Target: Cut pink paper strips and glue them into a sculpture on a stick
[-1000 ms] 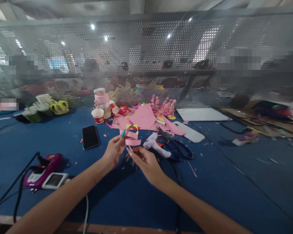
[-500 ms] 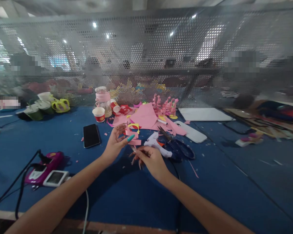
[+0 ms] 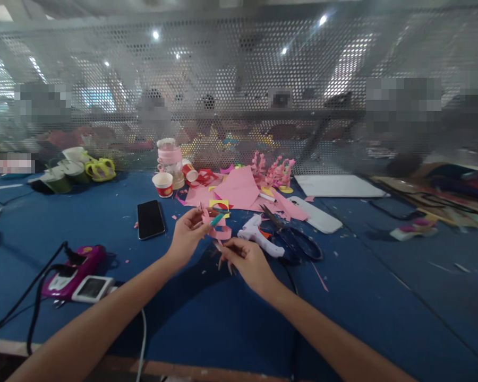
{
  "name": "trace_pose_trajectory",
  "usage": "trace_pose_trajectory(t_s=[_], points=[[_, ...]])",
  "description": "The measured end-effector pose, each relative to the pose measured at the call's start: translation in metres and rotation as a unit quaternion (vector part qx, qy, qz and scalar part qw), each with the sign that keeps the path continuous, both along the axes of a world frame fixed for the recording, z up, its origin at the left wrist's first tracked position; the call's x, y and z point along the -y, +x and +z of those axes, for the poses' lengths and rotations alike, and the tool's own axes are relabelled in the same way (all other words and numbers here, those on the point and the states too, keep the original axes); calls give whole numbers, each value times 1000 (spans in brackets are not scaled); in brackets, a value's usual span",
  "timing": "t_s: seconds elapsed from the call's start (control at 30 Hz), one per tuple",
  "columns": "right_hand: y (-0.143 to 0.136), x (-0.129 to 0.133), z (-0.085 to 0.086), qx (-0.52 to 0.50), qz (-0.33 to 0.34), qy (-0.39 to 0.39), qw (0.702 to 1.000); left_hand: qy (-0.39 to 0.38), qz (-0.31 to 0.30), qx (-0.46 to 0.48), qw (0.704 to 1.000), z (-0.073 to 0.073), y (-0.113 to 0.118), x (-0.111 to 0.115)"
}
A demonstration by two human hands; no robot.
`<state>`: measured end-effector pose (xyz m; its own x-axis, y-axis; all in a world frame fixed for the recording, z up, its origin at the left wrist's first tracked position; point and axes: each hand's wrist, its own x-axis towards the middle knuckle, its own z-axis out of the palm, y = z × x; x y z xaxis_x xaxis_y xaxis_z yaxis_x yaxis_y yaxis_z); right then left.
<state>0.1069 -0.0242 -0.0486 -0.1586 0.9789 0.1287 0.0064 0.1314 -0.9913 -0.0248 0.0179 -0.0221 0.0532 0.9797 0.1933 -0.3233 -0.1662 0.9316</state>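
Note:
A curled pink paper strip (image 3: 223, 232) hangs between my hands above the blue table. My left hand (image 3: 189, 233) pinches its upper part, the thumb with a teal nail lying across the paper. The lower end of the same strip is pinched between the thumb and fingers of my right hand (image 3: 245, 260). Just beyond my right hand lies a white glue gun (image 3: 258, 237) with an orange trigger. Dark blue-handled scissors (image 3: 297, 241) rest beside it, blades pointing away. Behind my left fingers is a yellow paper piece (image 3: 224, 204) with a cut-out.
Pink paper sheets (image 3: 239, 188) and pink paper branches (image 3: 276, 172) lie ahead. A paper cup (image 3: 163, 185), a bottle (image 3: 170, 159) and a black phone (image 3: 150, 219) stand left of them. A purple power strip (image 3: 74, 273) with cables is near left; a white phone (image 3: 318, 216) lies right.
The pink strip between my hands has bent into a rounder loop. Both hands keep their pinch and have hardly moved; the view has shifted slightly.

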Motion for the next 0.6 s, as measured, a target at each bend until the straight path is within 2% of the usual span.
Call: trace_pose_trajectory(t_s=[0.3,0.5,0.6], points=[[0,-1,-1,-5,0,-2,1000,-4,2,17,1000,-1,1,1],[-1,-3,0,-23,2,-34,999,10,-77,6,997,1,1,4],[-1,-3,1,-32,0,-39,999,4,-69,17,997,1,1,3]])
